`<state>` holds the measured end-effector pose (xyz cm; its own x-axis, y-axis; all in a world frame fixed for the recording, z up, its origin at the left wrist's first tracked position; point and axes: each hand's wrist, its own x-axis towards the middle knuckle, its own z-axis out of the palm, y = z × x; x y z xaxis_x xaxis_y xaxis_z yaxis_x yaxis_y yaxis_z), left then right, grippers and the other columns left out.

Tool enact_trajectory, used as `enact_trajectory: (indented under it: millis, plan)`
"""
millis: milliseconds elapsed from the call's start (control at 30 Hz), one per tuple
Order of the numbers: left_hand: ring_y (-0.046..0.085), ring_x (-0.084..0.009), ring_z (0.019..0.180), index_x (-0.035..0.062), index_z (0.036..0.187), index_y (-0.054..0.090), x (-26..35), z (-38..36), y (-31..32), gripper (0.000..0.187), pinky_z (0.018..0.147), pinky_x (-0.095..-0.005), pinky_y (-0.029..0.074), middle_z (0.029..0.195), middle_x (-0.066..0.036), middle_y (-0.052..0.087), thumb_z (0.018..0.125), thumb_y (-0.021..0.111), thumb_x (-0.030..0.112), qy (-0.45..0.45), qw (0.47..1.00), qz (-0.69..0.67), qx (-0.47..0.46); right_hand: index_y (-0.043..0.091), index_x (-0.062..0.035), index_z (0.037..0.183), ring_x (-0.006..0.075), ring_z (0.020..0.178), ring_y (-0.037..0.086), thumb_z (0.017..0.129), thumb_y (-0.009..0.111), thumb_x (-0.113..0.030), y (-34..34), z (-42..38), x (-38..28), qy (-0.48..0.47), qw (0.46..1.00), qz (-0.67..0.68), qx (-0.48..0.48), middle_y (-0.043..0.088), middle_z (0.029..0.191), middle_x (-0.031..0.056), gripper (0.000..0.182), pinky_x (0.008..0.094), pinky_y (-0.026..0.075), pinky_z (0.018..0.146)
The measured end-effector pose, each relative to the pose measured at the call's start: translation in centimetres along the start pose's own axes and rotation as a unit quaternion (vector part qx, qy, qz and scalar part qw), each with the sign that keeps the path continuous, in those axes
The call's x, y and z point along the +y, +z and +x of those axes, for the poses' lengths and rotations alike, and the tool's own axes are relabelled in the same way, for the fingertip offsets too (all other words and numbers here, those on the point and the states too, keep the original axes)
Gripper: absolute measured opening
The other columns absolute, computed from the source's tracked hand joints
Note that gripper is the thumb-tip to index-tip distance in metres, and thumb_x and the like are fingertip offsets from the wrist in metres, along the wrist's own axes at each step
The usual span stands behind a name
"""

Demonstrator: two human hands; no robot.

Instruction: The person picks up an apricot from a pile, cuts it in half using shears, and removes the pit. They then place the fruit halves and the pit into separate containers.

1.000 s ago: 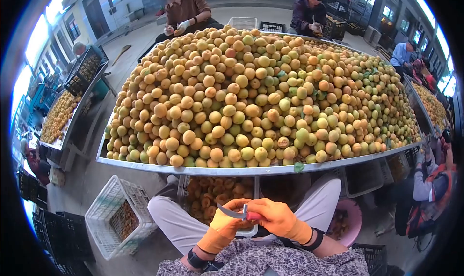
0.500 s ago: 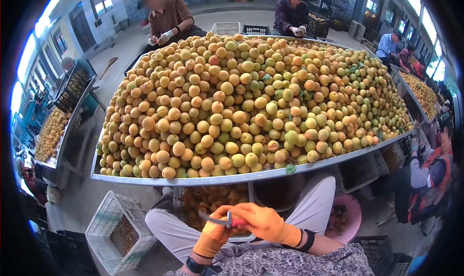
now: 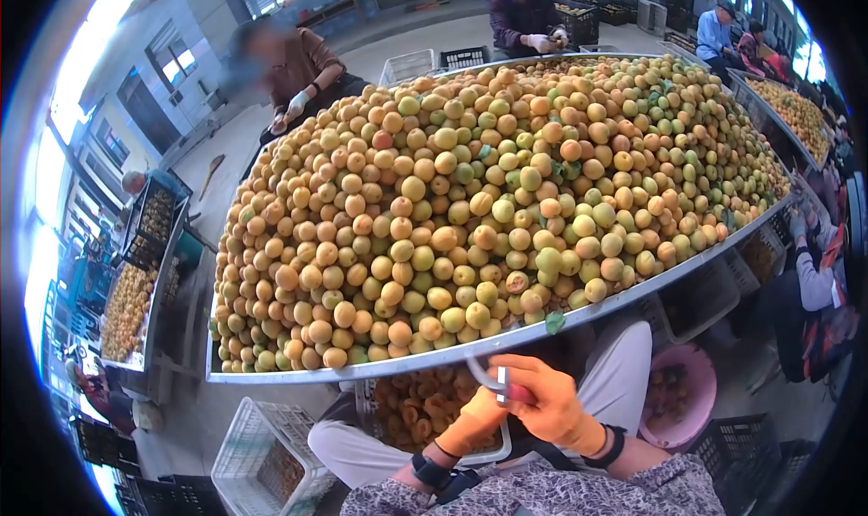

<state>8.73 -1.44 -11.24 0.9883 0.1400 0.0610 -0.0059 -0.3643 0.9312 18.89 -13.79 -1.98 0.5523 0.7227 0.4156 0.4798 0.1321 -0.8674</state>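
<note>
My right hand (image 3: 551, 403), in an orange glove, is closed on the red handle of a small knife (image 3: 515, 392) with a curved metal blade. The blade points up and left, near the table's front edge. Close against it on the left is my left hand (image 3: 475, 416), also gloved in orange; its fingers are mostly hidden behind the right hand, and whatever it holds is hidden. Both hands are above my lap. Beyond them, a metal-rimmed table (image 3: 452, 351) bears a large heap of yellow-orange apricots (image 3: 452, 236). A crate of halved apricots (image 3: 420, 407) is below, between my legs.
A white crate (image 3: 262, 416) stands at lower left, a pink basin (image 3: 705, 398) at lower right, beside black crates (image 3: 737, 439). Two people (image 3: 303, 73) (image 3: 524, 18) sit across the table. Other people (image 3: 818, 290) are at the right. Another fruit table (image 3: 136, 308) stands left.
The view has tilted and shifted, so the table slants more. Both hands appear farther right, still close together, with the knife still in the right hand.
</note>
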Motion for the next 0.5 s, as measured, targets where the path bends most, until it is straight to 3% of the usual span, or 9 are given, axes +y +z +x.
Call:
enact_trajectory:
  millis: [67,133,167,200,267,300,400,433,500]
  plan:
    - [0.057,-0.0369,0.105,0.0107,0.115,0.060,3.0,4.5,-0.9,0.030,0.088,-0.0436,0.047,0.113,-0.017,0.059,0.085,0.060,0.010,0.016,0.987,0.118,0.112,0.062,-0.0031,0.112,0.0299,0.089,0.067,0.071,0.075,0.004,-2.1,-0.7,0.3,-0.025,0.998,-0.014,0.060,0.065,0.113,0.0157,0.044,0.0320,0.055,0.075]
    - [0.056,-0.0372,0.111,0.0086,0.119,0.058,5.2,8.9,-3.7,0.042,0.089,-0.0412,0.048,0.118,-0.015,0.058,0.079,0.068,0.006,0.046,0.947,0.256,0.187,0.062,-0.0035,0.115,0.0275,0.086,0.067,0.072,0.074,0.006,-3.7,-2.2,1.4,0.024,0.993,0.006,0.112,0.066,0.110,0.0157,0.046,0.0303,0.055,0.076]
    - [0.056,-0.0377,0.112,0.0087,0.120,0.058,5.0,11.3,-4.9,0.043,0.090,-0.0423,0.048,0.120,-0.015,0.058,0.079,0.069,0.006,0.058,0.936,0.261,0.229,0.061,-0.0008,0.115,0.0214,0.084,0.067,0.078,0.073,0.005,-4.5,-2.7,0.6,0.124,0.985,0.052,0.109,0.067,0.104,0.0138,0.039,0.0280,0.054,0.077]
    - [0.055,-0.0382,0.112,0.0089,0.121,0.057,4.0,13.8,-6.0,0.044,0.091,-0.0434,0.048,0.123,-0.016,0.057,0.079,0.070,0.007,0.072,0.922,0.265,0.273,0.061,-0.0008,0.115,0.0214,0.084,0.067,0.078,0.073,0.005,-4.9,-2.9,0.1,0.119,0.985,0.054,0.114,0.067,0.104,0.0138,0.039,0.0280,0.054,0.077]
    - [0.053,-0.0384,0.115,0.0112,0.127,0.055,2.0,18.1,-7.5,0.049,0.093,-0.0447,0.047,0.128,-0.016,0.054,0.080,0.069,0.009,0.077,0.893,0.311,0.316,0.061,0.0020,0.113,0.0158,0.084,0.065,0.082,0.071,0.004,-5.3,-3.2,-0.3,0.252,0.942,0.193,0.107,0.066,0.097,0.0103,0.032,0.0267,0.054,0.077]
    - [0.050,-0.0397,0.119,0.0141,0.133,0.051,0.9,19.4,-7.9,0.054,0.097,-0.0471,0.044,0.136,-0.020,0.048,0.082,0.069,0.012,0.033,0.902,0.316,0.292,0.053,0.0047,0.116,0.0072,0.071,0.055,0.089,0.069,-0.011,-5.4,-3.5,0.2,0.209,0.956,0.188,0.085,0.064,0.083,0.0064,0.035,0.0207,0.047,0.063]
    - [0.054,-0.0385,0.110,0.0131,0.129,0.053,-1.4,21.9,-8.5,0.053,0.094,-0.0472,0.045,0.128,-0.016,0.054,0.080,0.072,0.016,-0.057,0.908,0.340,0.240,0.048,0.0029,0.115,0.0056,0.066,0.052,0.092,0.067,-0.024,-6.2,-3.4,-0.5,0.209,0.956,0.192,0.070,0.064,0.083,0.0075,0.040,0.0201,0.044,0.059]
    - [0.054,-0.0385,0.110,0.0131,0.129,0.053,-1.7,22.2,-8.5,0.053,0.094,-0.0472,0.045,0.128,-0.016,0.054,0.080,0.072,0.016,-0.056,0.908,0.341,0.237,0.046,-0.0008,0.109,0.0048,0.059,0.048,0.094,0.063,-0.033,-6.5,-2.9,-1.2,0.239,0.951,0.186,0.060,0.063,0.081,0.0074,0.040,0.0195,0.040,0.055]
    - [0.057,-0.0363,0.100,0.0128,0.127,0.053,-2.7,22.1,-8.8,0.052,0.088,-0.0447,0.048,0.122,-0.014,0.057,0.079,0.072,0.016,-0.015,0.916,0.308,0.258,0.046,-0.0012,0.108,0.0049,0.057,0.047,0.094,0.063,-0.034,-6.5,-2.7,-0.7,0.260,0.933,0.236,0.078,0.062,0.079,0.0069,0.040,0.0196,0.039,0.053]
